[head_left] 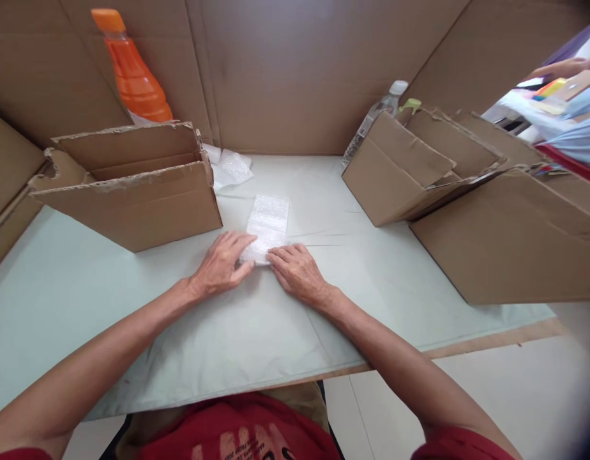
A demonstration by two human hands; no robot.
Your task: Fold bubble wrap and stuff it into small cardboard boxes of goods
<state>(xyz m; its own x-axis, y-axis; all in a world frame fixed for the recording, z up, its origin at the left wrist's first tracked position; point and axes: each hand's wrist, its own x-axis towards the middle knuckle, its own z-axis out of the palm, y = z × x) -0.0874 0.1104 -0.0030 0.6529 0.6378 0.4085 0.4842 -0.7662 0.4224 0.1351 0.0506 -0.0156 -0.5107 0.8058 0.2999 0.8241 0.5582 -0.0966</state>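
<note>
A small sheet of clear bubble wrap [269, 217] lies on the pale green table cover, its near end folded or rolled over. My left hand [223, 262] grips the left side of that near end, thumb in front and fingers on top. At the right corner, my right hand [297, 269] has its fingers bent and pressed onto the same edge. Whether anything is wrapped inside cannot be seen. Beyond my left hand, more crumpled bubble wrap [234, 167] rests beside an open cardboard box [175, 207].
An orange bottle [135, 76] stands behind the left box. On the right are a cardboard box [385, 169], a larger one [510, 243] and a clear bottle [371, 121]. Cardboard panels [295, 76] wall the back. At the far right edge, part of another person's arm [566, 68] shows.
</note>
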